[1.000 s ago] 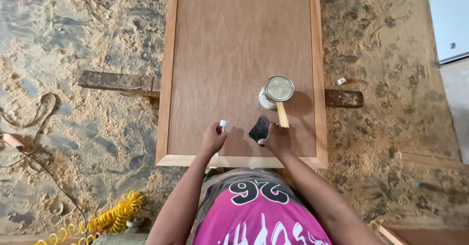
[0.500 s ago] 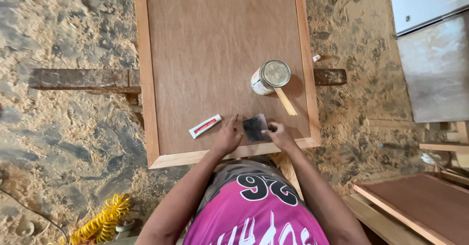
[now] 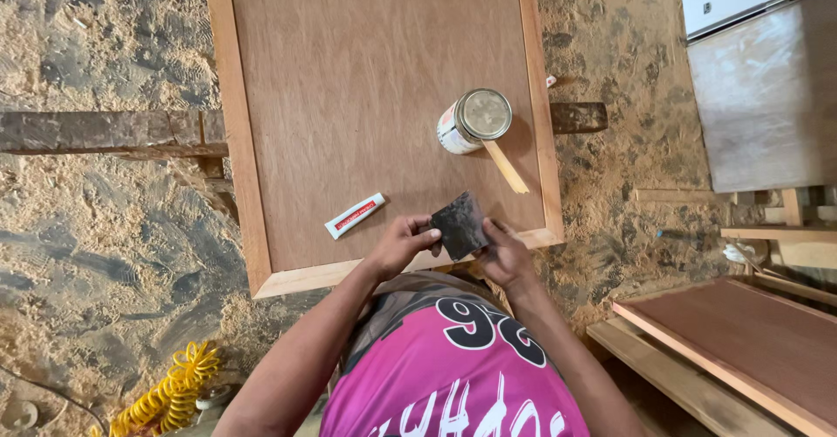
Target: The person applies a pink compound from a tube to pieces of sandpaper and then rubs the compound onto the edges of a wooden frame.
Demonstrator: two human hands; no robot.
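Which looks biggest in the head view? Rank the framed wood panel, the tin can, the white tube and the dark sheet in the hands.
1. Framed wood panel, by far.
2. Tin can and dark sheet: about alike, not ranked.
3. White tube, thinnest.

Bare tabletop (image 3: 349,71) fills the upper frame; a tin (image 3: 473,121), stick (image 3: 506,167) and tube (image 3: 355,216) crowd the lower right.

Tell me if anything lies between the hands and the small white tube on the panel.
Nothing visible does. The white tube lies on bare wood panel, just left of the left hand. Both hands hold a dark square sheet; the right hand is farther away.
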